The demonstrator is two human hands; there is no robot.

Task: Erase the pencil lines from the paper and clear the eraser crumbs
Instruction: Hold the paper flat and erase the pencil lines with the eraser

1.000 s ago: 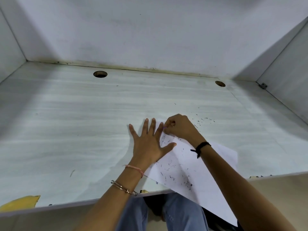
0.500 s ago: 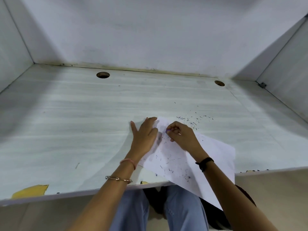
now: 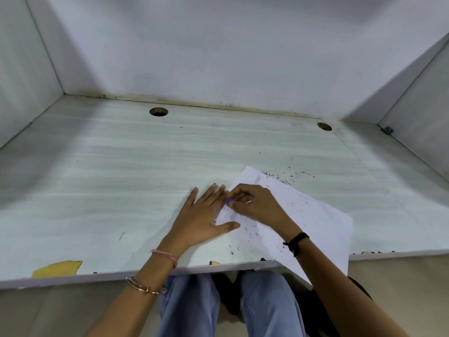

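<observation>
Below the front edge of the desk [image 3: 102, 276], the person's knees in blue jeans [image 3: 192, 310] show. A yellow patch [image 3: 58, 268] sits on the desk top near that edge, off to the left. Both forearms reach over the edge: the left one wears a thin metal bangle [image 3: 145, 287] and a pink thread [image 3: 167, 256], the right one a black band [image 3: 297, 241].

The left hand [image 3: 202, 221] lies flat, fingers straight and slightly spread. Its palm is on the desk, while its thumb presses on the left edge of the paper [image 3: 315, 222]. The right hand [image 3: 258, 205] is curled, its fingertips pinching a small purple eraser [image 3: 229, 202] down on the sheet, touching the left fingers.

The paper lies skewed on the right half of the desk, its near corner hanging past the front edge and partly hidden by the right forearm. Dark eraser crumbs [image 3: 250, 229] are scattered over the sheet near the thumb. More crumbs [image 3: 289, 176] lie on the bare desk just beyond the sheet's far corner.

Farther back, two round holes [image 3: 158, 111] are cut in the desk top, one left and one right. Pale walls [image 3: 218, 57] close in the desk at the back and sides, with a small metal bracket [image 3: 388, 130] in the right corner.
</observation>
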